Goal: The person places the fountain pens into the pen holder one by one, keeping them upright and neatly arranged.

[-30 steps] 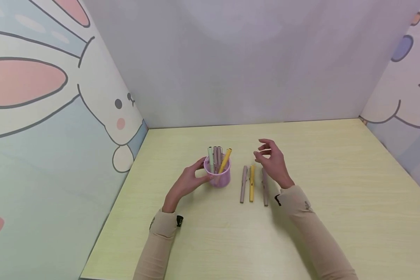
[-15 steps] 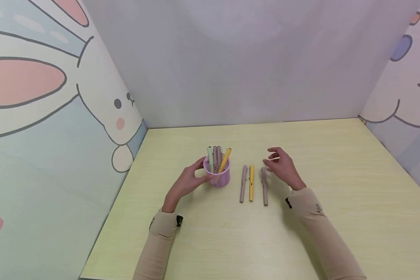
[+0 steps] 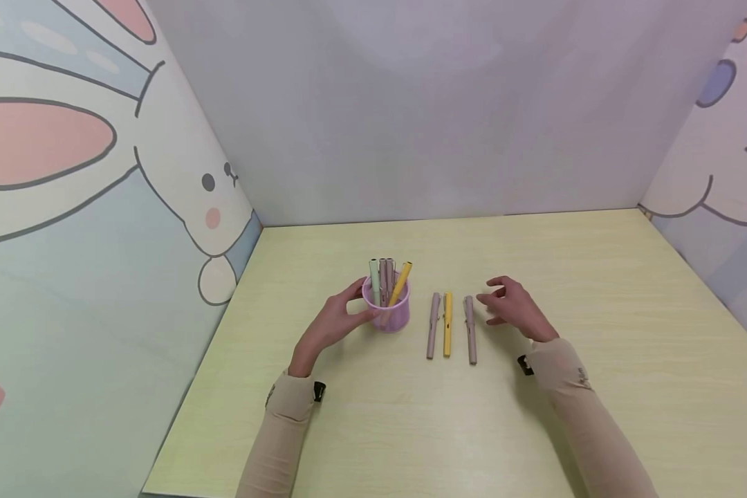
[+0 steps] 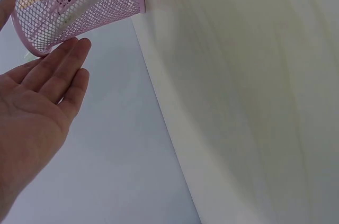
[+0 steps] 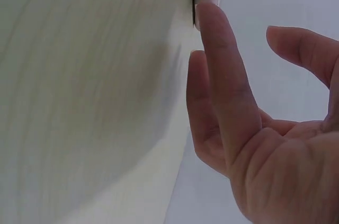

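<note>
A pink mesh pen cup stands on the table with several pens in it: a pale green pen, mauve pens and a leaning yellow pen. My left hand holds the cup near its rim, thumb on the near side and fingers on the far side. To the cup's right lie a mauve pen, a yellow pen and another mauve pen, roughly parallel. My right hand, thumb and fingers apart and holding nothing, hovers just right of the last pen.
The pale wood-grain table reaches back to a plain grey-white wall. Cartoon-printed panels stand at the left and right. A black wrist strap piece shows at the right cuff.
My right hand has moved right and towards me, from above the rightmost pen to beside it. The left hand and the pen cup have stayed in place.
</note>
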